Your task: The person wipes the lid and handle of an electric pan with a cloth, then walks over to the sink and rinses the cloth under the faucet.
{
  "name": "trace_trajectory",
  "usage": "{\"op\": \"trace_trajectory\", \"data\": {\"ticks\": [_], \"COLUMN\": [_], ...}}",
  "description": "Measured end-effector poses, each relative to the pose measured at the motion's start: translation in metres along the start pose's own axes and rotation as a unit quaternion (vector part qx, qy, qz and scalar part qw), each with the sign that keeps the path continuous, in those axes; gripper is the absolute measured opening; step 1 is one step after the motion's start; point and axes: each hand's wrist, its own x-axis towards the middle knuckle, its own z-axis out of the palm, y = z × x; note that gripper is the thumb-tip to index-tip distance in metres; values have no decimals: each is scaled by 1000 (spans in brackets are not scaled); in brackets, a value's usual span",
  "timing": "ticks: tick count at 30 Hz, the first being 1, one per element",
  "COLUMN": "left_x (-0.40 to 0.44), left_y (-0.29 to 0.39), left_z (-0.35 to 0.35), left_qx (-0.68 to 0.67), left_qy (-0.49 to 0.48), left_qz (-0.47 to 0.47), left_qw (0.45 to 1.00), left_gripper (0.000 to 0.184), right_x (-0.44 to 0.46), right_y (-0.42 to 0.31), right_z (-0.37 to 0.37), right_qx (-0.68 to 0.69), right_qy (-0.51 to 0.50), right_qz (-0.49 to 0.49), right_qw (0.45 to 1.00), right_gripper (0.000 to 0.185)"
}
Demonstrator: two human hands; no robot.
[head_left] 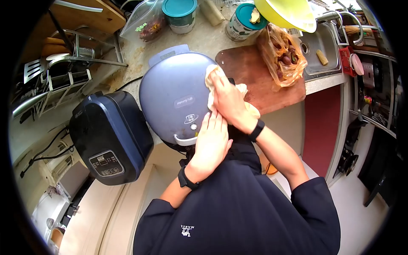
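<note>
A round blue-grey electric baking pan (170, 87) with its lid down stands on the counter in front of me; a white handle (186, 140) curves out at its near edge. On the lid's right side my right hand (230, 101) presses a cream cloth (211, 87), fingers bunched over it. Part of the cloth hangs past the rim on the right. My left hand (211, 142) lies flat with fingers stretched on the lid's near right part, beside the handle. Its fingertips come close to the cloth and to my right hand.
A dark rice cooker (110, 131) stands left of the pan. To the right, a wooden cutting board (250, 91) bears an orange plastic bag (284, 59) of reddish bulbs, near the sink (329, 44). Teal-lidded tubs (180, 15), a zip bag (146, 23) and a yellow basin (291, 15) line the back.
</note>
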Motion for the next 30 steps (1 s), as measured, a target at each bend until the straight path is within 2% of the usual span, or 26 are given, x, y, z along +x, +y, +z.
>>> {"op": "trace_trajectory", "data": {"ticks": [2, 4, 6, 7, 11, 14, 15, 18, 21, 25, 28, 30], "left_x": [6, 9, 5, 3, 8, 14, 15, 21, 30, 40, 40, 41], "left_y": [2, 3, 3, 2, 8, 8, 8, 7, 7, 0, 2, 5], "left_z": [-6, -12, -2, 2, 4, -4, -2, 5, 8, 4, 6, 11], "left_qx": [-3, -9, -36, -51, -6, -6, 1, -15, -2, 14, 14, -2], "left_qy": [7, -5, -20, -27, -7, 14, 24, 7, 30, 61, 49, 50], "left_qz": [-14, -22, 2, 13, -4, -41, -46, -51, -66, -82, -87, -90], "left_qw": [1000, 1000, 999, 998, 1000, 999, 999, 999, 997, 995, 995, 995], "left_gripper": [74, 75, 76, 77, 80, 81, 80, 79, 78, 79, 78, 76], "right_x": [21, 15, -7, -13, 28, 41, 33, 10, 33, 67, 36, 31], "right_y": [-3, -1, 5, 9, 11, 11, 10, 10, 13, 9, 13, 11], "right_z": [-4, -5, -8, -14, -9, 1, -4, -20, -13, -11, -11, -15], "right_qx": [-6, -8, 36, 14, -4, -21, 11, -13, 71, 54, 71, 24], "right_qy": [-18, -37, 15, -27, -49, -28, -35, -88, -50, -96, -27, -84], "right_qz": [52, 31, -71, -65, 44, 27, 27, 14, 38, 76, 64, 95], "right_qw": [998, 999, 997, 997, 998, 999, 999, 996, 995, 991, 995, 992], "right_gripper": [49, 49, 48, 46, 44, 44, 45, 44, 40, 37, 37, 36]}}
